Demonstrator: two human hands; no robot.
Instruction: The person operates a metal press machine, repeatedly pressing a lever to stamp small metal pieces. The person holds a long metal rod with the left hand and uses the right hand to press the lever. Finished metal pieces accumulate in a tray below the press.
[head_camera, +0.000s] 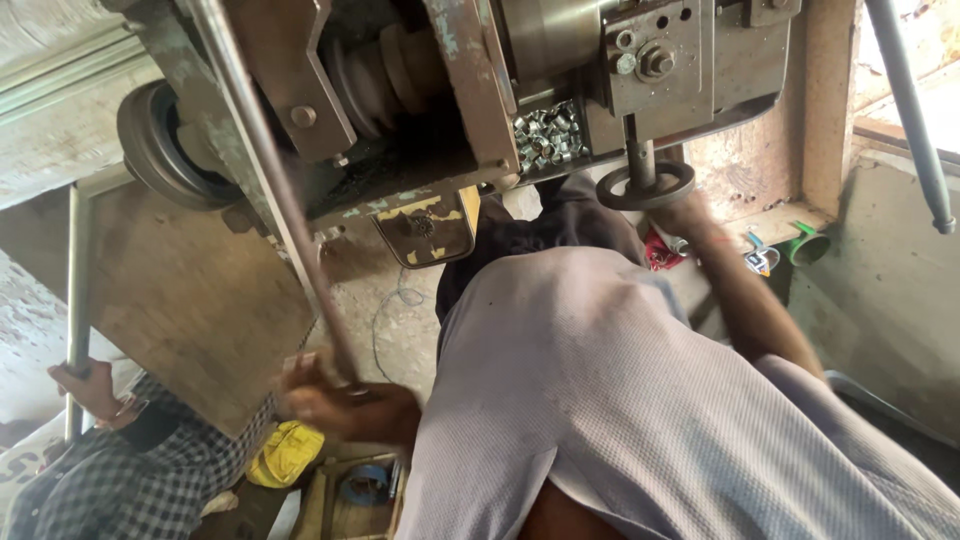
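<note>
My left hand is closed around the lower end of a long steel lever bar that slants up across the front of the old lathe-like machine; the hand is blurred, so I judge it is in motion. My right hand reaches up to the small round handwheel under the carriage and appears to grip its rim, though my wrist hides the fingers.

Just above the handwheel a heap of short shiny metal sleeves lies in the tray of the machine. Behind the lever sits a grooved belt pulley. At lower left another person's hand in a checked sleeve holds an upright pipe, well apart from mine.

The risks I see: my loose shirt hangs close under the machine and could catch on a turning part; the lever could slip from my grip and swing; and the sleeves could spill off the tray if the carriage jolts.
</note>
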